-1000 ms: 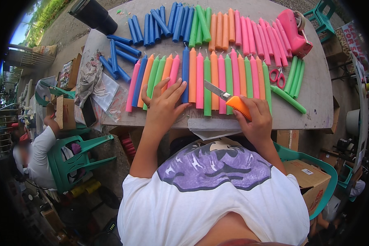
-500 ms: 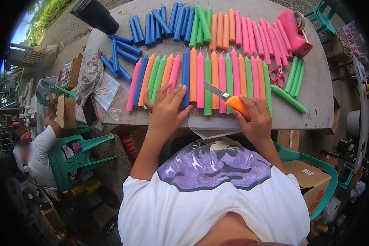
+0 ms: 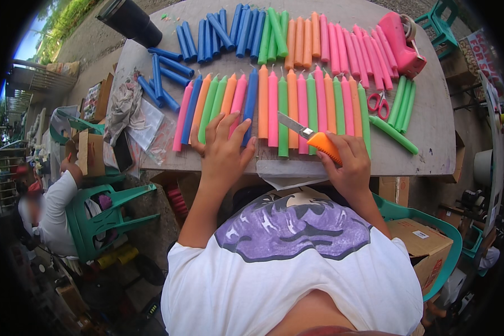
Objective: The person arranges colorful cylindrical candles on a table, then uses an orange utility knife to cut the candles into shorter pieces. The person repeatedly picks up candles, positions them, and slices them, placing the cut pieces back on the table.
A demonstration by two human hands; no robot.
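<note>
A grey table (image 3: 442, 129) is set outdoors in bright daylight — bare ground is seen beyond it at twelve o'clock. Green plastic chairs are placed at eight o'clock (image 3: 103, 215) and at one o'clock (image 3: 443, 25). A cardboard box (image 3: 425, 246) is seen at four o'clock — grass (image 3: 61, 28) and a railing (image 3: 25, 89) at ten.
</note>
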